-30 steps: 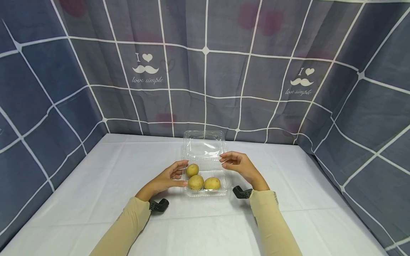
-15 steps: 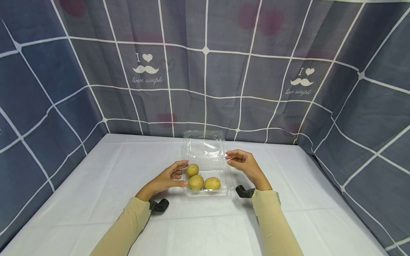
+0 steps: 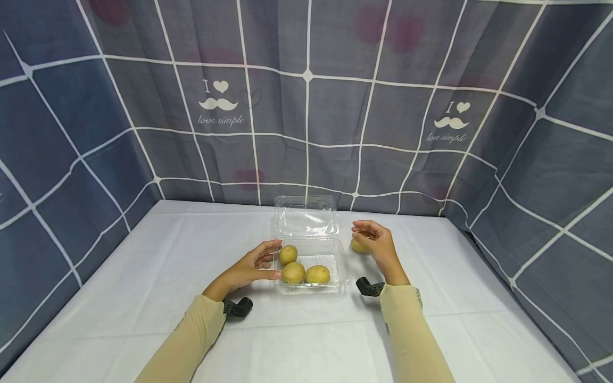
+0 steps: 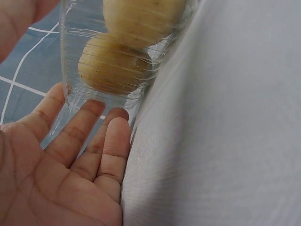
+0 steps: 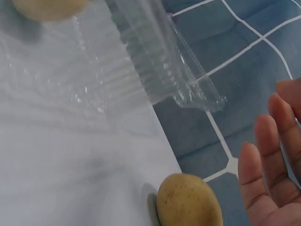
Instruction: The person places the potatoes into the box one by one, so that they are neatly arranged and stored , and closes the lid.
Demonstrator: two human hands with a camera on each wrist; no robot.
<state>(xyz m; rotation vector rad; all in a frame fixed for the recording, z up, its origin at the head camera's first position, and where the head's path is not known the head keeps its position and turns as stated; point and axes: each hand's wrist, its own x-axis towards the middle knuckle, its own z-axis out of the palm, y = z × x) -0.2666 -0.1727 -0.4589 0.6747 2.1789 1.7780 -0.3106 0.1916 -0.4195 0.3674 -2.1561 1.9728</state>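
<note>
A clear plastic clamshell box [image 3: 311,290] stands on the white cloth, its lid [image 3: 306,215] folded back. Inside lie three potatoes: a small one [image 3: 288,255] at the back left, a larger one [image 3: 292,273] in front of it, and another [image 3: 317,274] at the front right. My left hand [image 3: 249,266] rests at the box's left side, its straight fingertips touching the ribbed wall in the left wrist view. To the right of the box, my right hand [image 3: 375,244] hovers over a loose potato [image 5: 189,201] on the cloth, fingers bent loosely and apart from it.
A dark checked curtain [image 3: 335,117] encloses the back and both sides of the white-covered table [image 3: 268,346]. The raised lid stands near the table's back edge, close to the curtain.
My right hand has moved from the box's right rim to the right, over the loose potato, which now shows beside it. The left hand has stayed at the box.
</note>
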